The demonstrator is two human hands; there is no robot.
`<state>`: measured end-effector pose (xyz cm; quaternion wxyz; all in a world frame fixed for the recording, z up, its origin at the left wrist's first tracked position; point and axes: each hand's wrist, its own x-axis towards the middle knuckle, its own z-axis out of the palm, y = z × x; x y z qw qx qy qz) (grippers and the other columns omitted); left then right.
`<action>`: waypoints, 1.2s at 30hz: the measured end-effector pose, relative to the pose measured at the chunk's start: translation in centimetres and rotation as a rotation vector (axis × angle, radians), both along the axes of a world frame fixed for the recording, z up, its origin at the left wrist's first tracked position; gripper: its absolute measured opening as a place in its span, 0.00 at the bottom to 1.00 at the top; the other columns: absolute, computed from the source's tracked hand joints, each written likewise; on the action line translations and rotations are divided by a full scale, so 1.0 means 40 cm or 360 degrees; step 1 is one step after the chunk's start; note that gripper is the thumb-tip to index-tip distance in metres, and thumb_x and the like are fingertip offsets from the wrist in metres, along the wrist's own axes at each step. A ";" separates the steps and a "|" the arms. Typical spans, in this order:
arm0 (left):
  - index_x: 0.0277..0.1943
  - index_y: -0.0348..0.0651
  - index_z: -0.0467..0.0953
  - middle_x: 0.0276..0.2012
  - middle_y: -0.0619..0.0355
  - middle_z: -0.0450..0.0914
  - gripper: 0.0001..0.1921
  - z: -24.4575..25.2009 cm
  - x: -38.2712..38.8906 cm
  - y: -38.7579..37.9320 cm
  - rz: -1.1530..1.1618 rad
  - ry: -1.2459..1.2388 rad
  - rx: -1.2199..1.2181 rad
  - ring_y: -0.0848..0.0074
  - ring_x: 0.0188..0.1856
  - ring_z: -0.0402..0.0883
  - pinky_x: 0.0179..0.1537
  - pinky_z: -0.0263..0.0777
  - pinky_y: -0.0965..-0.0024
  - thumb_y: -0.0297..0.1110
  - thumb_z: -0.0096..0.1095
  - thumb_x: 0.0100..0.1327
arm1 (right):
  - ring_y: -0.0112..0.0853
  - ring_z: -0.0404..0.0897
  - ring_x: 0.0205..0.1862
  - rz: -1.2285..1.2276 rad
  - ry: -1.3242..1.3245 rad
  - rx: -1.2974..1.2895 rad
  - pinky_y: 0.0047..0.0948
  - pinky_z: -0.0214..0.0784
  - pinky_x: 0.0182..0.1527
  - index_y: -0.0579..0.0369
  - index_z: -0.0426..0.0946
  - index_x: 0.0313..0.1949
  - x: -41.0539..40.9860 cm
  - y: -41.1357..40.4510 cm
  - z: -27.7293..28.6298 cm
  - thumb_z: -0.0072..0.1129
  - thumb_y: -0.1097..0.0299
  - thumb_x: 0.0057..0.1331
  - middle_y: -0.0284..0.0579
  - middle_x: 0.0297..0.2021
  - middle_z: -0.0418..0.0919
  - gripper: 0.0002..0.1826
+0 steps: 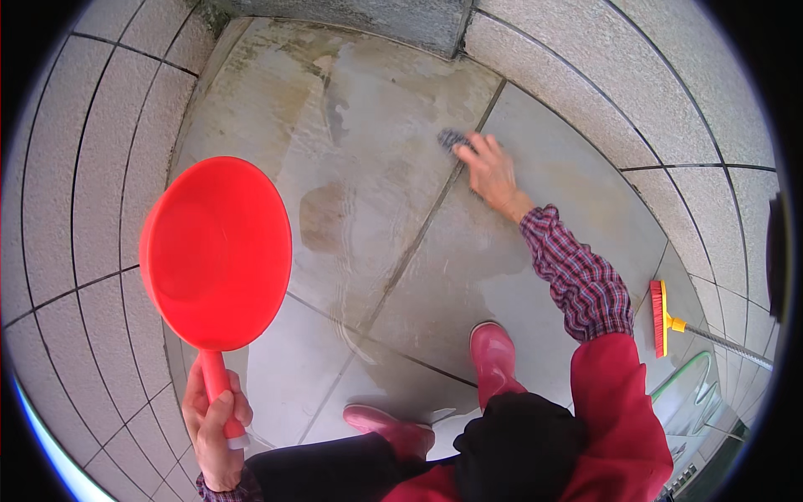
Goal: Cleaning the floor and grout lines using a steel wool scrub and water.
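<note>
My left hand [216,420] grips the handle of a red plastic water ladle [226,251], its wide bowl tipped so that I look into it. No water can be made out inside. Out in front, my right hand [492,166] is closed around a dark grey scouring pad [457,140], held low over the floor near a dark grout line. The hand is slightly blurred. Wet grey floor tiles [401,207] lie beneath, with brownish stains and a thin sheet of rippling water left of the pad.
Tiled walls [100,163] rise on the left and on the right [583,81], with a grey stone block [370,22] at the far end. A red-bristled yellow floor brush [662,320] and a green hose [684,373] are at right. My pink rubber boots [492,351] stand on the tiles.
</note>
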<state>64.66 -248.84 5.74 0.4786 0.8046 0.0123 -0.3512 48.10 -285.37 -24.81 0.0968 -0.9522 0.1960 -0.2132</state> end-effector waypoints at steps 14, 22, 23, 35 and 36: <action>0.59 0.29 0.61 0.34 0.56 0.70 0.25 -0.009 0.013 -0.015 0.0113 -0.0047 -0.0282 0.84 0.24 0.68 0.25 0.62 0.81 0.27 0.54 0.59 | 0.33 0.68 0.40 0.1533 -0.0239 0.0441 0.29 0.67 0.37 0.44 0.68 0.35 0.162 0.670 -0.041 0.52 0.72 0.52 0.38 0.39 0.66 0.10; 0.59 0.29 0.61 0.34 0.57 0.72 0.25 0.037 0.018 0.093 0.0454 -0.0210 -0.0060 0.84 0.26 0.69 0.26 0.62 0.83 0.26 0.51 0.58 | 0.47 0.69 0.42 -0.0533 -0.0307 0.0131 0.42 0.70 0.37 0.51 0.70 0.40 0.391 -0.073 -0.024 0.55 0.81 0.48 0.47 0.39 0.67 0.18; 0.59 0.29 0.61 0.34 0.57 0.72 0.25 0.039 0.020 0.098 0.0463 -0.0211 -0.0051 0.84 0.26 0.69 0.26 0.62 0.83 0.26 0.51 0.58 | 0.46 0.69 0.42 -0.0823 -0.0302 0.0163 0.42 0.69 0.38 0.52 0.70 0.40 0.458 -0.062 -0.018 0.56 0.80 0.49 0.47 0.39 0.66 0.17; 0.55 0.31 0.63 0.36 0.57 0.70 0.18 -0.020 0.036 0.039 -0.0001 -0.0085 -0.0172 0.84 0.27 0.65 0.28 0.59 0.80 0.25 0.50 0.62 | 0.34 0.68 0.39 0.0560 -0.0114 0.0181 0.30 0.65 0.34 0.40 0.69 0.29 0.131 0.444 0.024 0.54 0.75 0.50 0.38 0.41 0.66 0.10; 0.55 0.31 0.63 0.36 0.57 0.70 0.18 -0.029 0.045 0.043 -0.0080 0.0005 -0.0196 0.84 0.27 0.65 0.28 0.59 0.80 0.25 0.50 0.62 | 0.37 0.68 0.38 0.0188 -0.0094 0.0181 0.31 0.66 0.32 0.42 0.70 0.30 0.070 0.343 0.018 0.54 0.76 0.49 0.39 0.41 0.67 0.11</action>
